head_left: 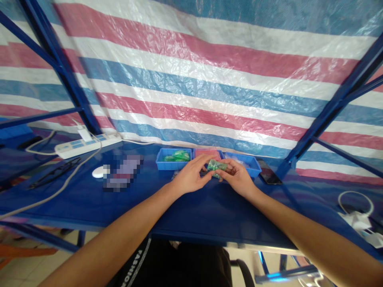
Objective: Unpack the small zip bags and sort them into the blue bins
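Observation:
Between my two hands, above the blue table, is a small green packet with a shiny clear surface (216,165); what is inside is too small to make out. My left hand (193,173) pinches its left side between thumb and fingers. On the right side, my right hand (237,175) grips it with thumb and bent fingers. Just behind the hands stand a blue bin (160,165) with green pieces in it, a middle bin with a pink piece (206,154), and another blue bin (254,169) holding clear plastic items.
A black phone (269,172) lies right of the bins. At the left are a white power strip (86,146), its cable, a white round object (98,172) and a blurred-out item (124,172). White chargers (359,221) sit at the far right. Striped sheeting (194,79) hangs behind.

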`<state>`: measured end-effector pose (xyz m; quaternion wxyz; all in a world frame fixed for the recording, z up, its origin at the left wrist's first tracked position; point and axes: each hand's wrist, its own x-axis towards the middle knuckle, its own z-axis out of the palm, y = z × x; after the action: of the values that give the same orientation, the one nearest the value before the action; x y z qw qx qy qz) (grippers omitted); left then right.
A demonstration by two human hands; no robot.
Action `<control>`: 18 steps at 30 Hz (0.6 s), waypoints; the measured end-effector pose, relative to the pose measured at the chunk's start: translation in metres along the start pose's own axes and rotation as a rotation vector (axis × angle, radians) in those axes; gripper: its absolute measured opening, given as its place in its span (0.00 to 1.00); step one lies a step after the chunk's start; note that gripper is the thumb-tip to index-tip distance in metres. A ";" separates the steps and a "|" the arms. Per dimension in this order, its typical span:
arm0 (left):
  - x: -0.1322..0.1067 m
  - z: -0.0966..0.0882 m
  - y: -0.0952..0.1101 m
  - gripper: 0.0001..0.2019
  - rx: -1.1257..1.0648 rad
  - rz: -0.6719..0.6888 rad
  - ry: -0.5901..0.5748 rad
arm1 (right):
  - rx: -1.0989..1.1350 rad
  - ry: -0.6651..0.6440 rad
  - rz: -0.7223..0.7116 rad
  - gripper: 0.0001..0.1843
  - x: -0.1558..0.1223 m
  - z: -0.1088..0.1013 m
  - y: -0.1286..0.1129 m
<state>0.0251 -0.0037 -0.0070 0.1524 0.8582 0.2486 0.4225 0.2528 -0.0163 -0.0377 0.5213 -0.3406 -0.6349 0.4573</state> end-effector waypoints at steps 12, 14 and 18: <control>0.001 -0.003 -0.016 0.13 0.095 0.190 -0.050 | 0.064 0.001 0.071 0.27 0.001 -0.001 0.002; 0.001 -0.004 -0.014 0.11 0.099 0.174 -0.025 | 0.021 -0.014 0.046 0.21 0.000 -0.002 0.000; 0.002 -0.006 -0.007 0.11 0.105 0.133 -0.007 | -0.028 -0.042 0.023 0.21 -0.002 -0.003 -0.005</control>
<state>0.0190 0.0038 -0.0051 0.0798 0.8810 0.2125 0.4150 0.2563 -0.0194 -0.0336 0.4976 -0.3456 -0.6481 0.4614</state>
